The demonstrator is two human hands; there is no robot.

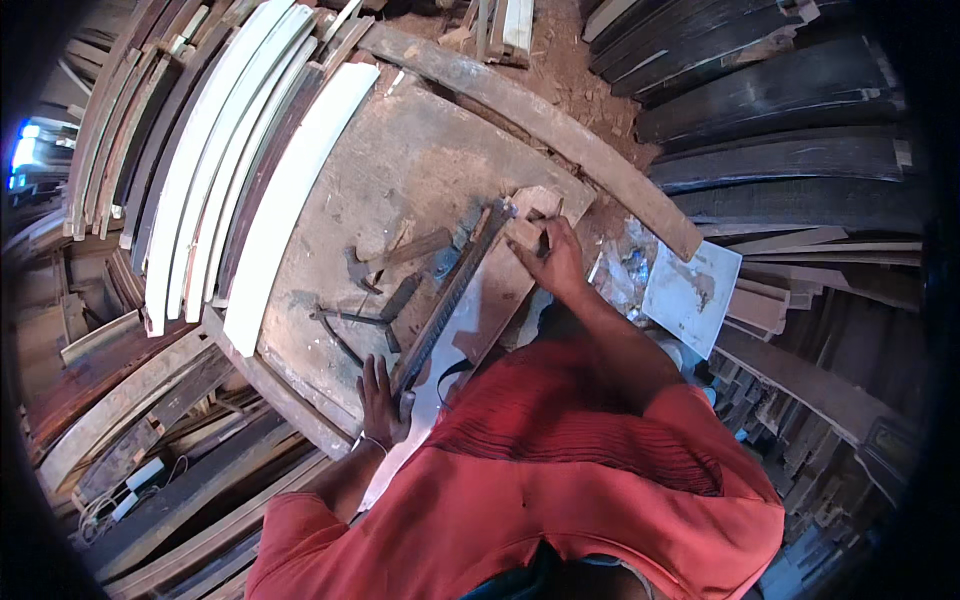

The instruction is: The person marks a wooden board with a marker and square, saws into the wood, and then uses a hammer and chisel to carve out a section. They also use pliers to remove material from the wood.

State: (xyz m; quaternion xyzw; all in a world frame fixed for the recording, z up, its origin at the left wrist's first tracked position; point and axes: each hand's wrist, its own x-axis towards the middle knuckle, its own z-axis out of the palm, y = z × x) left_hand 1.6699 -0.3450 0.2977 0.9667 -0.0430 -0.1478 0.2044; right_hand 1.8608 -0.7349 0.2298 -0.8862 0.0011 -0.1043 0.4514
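Head view: the right hand (560, 262) reaches to the far end of the tabletop (440, 140), thumb and fingers pinching a small wooden block (522, 236). Block sits just beside the far end of a long dark bar (452, 300); whether the two touch, cannot tell. Left hand (380, 405) is at the bar's near end, palm down, fingers extended and slightly spread; no firm grip seen there, and contact with the bar is unclear.

Left of the bar: hammer (415, 250) and a thin-armed metal tool (350, 318). Farther left, a long white board (292, 200).

Risks, as judged: (1) Block could slip or twist, since the pinch looks to take only a small part of it. (2) Bar could swing or slide if pushed at the far end, because the left hand seems to rest rather than clamp. (3) A leftward shift of the bar might knock the hammer and neighbouring tool, both lying loose close by. (4) Right fingertips could get nipped between block and bar if these come together suddenly.
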